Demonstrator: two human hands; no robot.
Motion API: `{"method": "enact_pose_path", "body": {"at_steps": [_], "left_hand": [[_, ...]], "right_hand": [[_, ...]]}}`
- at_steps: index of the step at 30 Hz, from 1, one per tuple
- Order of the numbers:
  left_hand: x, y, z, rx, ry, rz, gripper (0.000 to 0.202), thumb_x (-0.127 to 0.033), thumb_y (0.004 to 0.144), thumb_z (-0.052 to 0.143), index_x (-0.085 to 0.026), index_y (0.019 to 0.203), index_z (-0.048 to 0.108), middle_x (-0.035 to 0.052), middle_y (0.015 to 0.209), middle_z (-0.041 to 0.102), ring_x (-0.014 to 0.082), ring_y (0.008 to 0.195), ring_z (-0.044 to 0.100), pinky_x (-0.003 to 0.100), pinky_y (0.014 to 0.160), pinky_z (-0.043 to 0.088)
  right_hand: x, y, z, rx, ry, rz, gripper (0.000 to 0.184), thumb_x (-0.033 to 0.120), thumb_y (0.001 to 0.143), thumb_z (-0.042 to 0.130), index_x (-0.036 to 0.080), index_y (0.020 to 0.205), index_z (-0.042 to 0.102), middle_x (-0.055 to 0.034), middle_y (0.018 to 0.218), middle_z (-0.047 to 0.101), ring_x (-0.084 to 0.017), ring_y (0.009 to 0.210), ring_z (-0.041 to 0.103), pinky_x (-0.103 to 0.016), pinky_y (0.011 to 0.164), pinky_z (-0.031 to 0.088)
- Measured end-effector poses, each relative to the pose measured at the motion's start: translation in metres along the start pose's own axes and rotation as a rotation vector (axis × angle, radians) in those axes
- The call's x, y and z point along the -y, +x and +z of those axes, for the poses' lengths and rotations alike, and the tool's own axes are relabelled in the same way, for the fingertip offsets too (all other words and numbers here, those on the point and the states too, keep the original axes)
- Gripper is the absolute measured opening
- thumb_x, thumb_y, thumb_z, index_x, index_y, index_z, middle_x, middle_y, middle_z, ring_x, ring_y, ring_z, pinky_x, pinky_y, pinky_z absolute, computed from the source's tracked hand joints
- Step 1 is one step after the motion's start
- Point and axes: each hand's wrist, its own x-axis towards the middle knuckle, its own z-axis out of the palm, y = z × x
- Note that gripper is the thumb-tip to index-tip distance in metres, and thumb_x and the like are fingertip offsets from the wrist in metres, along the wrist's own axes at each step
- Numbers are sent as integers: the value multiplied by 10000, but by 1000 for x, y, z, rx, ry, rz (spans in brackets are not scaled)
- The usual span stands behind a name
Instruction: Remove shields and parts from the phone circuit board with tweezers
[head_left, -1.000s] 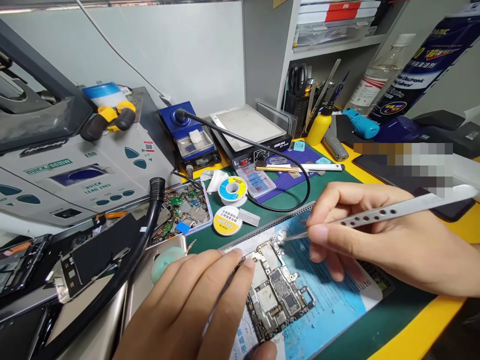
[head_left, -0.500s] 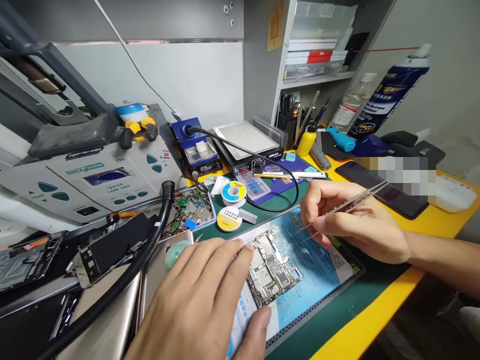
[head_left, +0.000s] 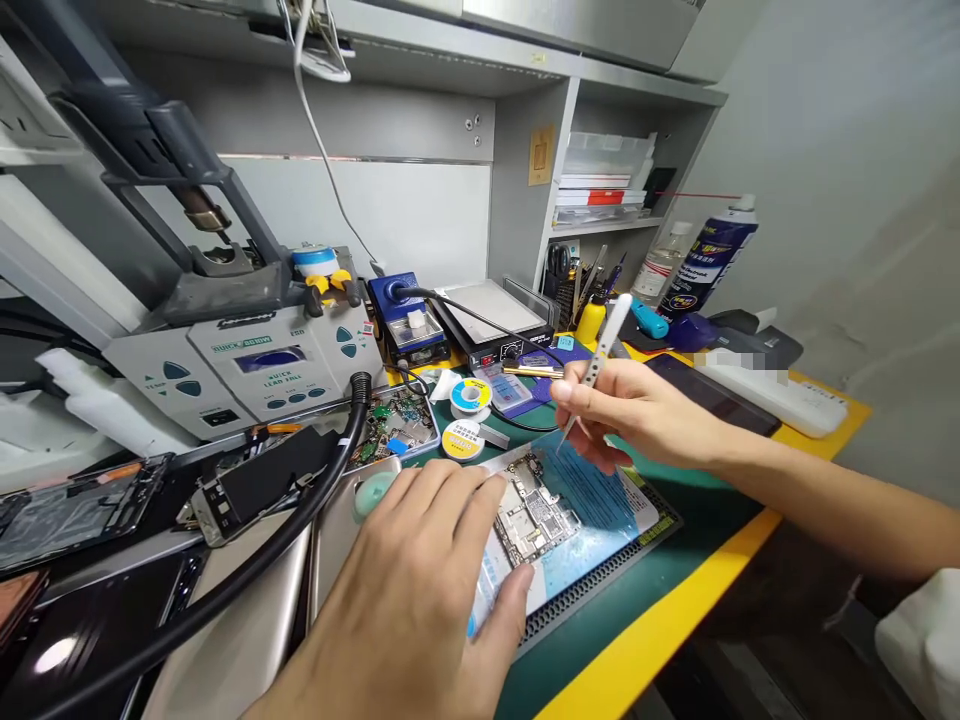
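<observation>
My left hand [head_left: 405,590] rests at the lower middle, with its fingertips and thumb pinching the edges of a phone logic board [head_left: 531,518]. The board lies on a blue printed repair sheet [head_left: 592,505] on a green work mat [head_left: 675,500]. My right hand [head_left: 637,405] is raised above the sheet's upper part, shut on white-handled tweezers [head_left: 604,345]. Their tips point down and stop short of the board, to its right. Part of the board is hidden under my left fingers.
Left of the mat stand a hot-air rework station [head_left: 255,370] with a black hose [head_left: 315,480] and a tray of circuit boards [head_left: 395,425]. Phone parts lie further left. A solder wire spool [head_left: 471,395], blue soldering station [head_left: 405,320] and spray can [head_left: 709,258] stand behind.
My right hand has lifted away from the board, and the tweezers have swung more upright. The whole scene looks smaller and lower as my view tilted up. My left hand stays on the board.
</observation>
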Motion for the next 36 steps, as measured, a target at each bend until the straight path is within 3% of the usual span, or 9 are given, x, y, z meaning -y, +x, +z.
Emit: {"method": "enact_pose_path", "body": {"at_steps": [6,14,20,25,29,33,36], "left_hand": [[0,-3,1,4,2,-21,277,-283,1052,618,-176,1286,720,94,1200,847,315,1074,802,485,839,636],[0,-3,6,9,-9,-37,320,-316,1075,621,-169,1338,730,99,1245,841,313,1111,786,490,917,623],[0,2,7,7,2,-27,422,-383,992,717,-200,1370,764,149,1265,823,345,1202,761,496,1062,641],[0,13,9,6,16,-17,460,-425,982,724,-207,1384,771,161,1292,809,359,1231,748,520,1105,642],[1,2,6,5,22,-20,409,-370,1022,693,-195,1384,767,143,1269,825,335,1182,765,484,1047,643],[1,-6,5,2,33,-23,340,-313,1105,600,-152,1371,738,121,1281,839,311,1165,772,477,989,614],[1,-4,8,-1,55,-19,323,-295,1123,575,-146,1369,721,114,1282,841,313,1159,770,490,977,596]], "right_hand": [[-25,10,25,-31,-84,-83,742,896,999,719,222,711,606,34,542,545,-107,453,451,-255,403,324],[-35,6,24,-72,-225,-191,768,902,1079,593,216,733,609,19,665,559,-129,583,504,-289,521,388],[-30,3,24,-48,-337,-267,780,885,1133,486,230,714,548,34,677,504,-129,607,443,-316,575,360],[-28,1,26,-29,-399,-324,649,698,1218,496,239,760,514,45,709,483,-136,643,387,-336,632,347],[-29,0,27,-20,-409,-329,544,522,1226,532,257,761,436,61,699,433,-133,634,351,-338,626,320],[-27,-1,27,-19,-396,-311,537,505,1200,593,264,760,400,81,672,363,-127,621,305,-329,599,279],[-23,-2,25,-1,-375,-281,554,570,1198,602,248,767,471,69,677,419,-126,625,374,-305,590,318]]}}
